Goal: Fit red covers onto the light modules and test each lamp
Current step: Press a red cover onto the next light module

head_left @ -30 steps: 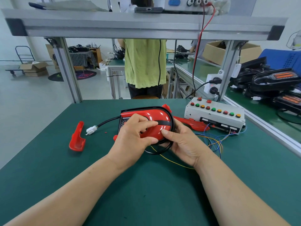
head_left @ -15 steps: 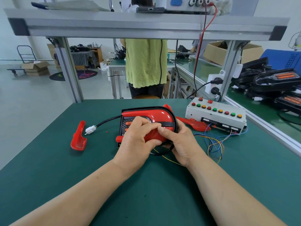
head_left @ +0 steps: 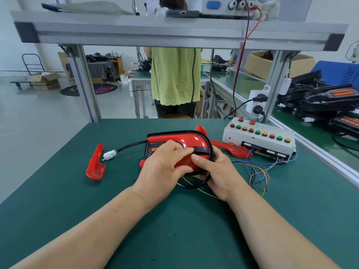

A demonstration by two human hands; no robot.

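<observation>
The left hand (head_left: 163, 167) lies on top of the red cover (head_left: 186, 141), with its fingers bent over it and its thumb tucked in at the near edge, so it grips the cover and pushes it down. The right hand (head_left: 219, 175) wraps round the round end of the light module (head_left: 150, 152). Its thumb presses on the red cover and its other fingers curl under the black rim. A second ago the right thumb was a bit away from the left fingers. It has now slid in and almost touches them. The module has hardly moved. It lies flat on the green table (head_left: 97, 210), in the middle, right under both hands. Its black cable (head_left: 132, 145) runs off to the left and ends in a white plug (head_left: 109, 154). A spare red cover (head_left: 95, 166) lies well to the left. The test box with coloured buttons (head_left: 258, 136) sits to the right.
</observation>
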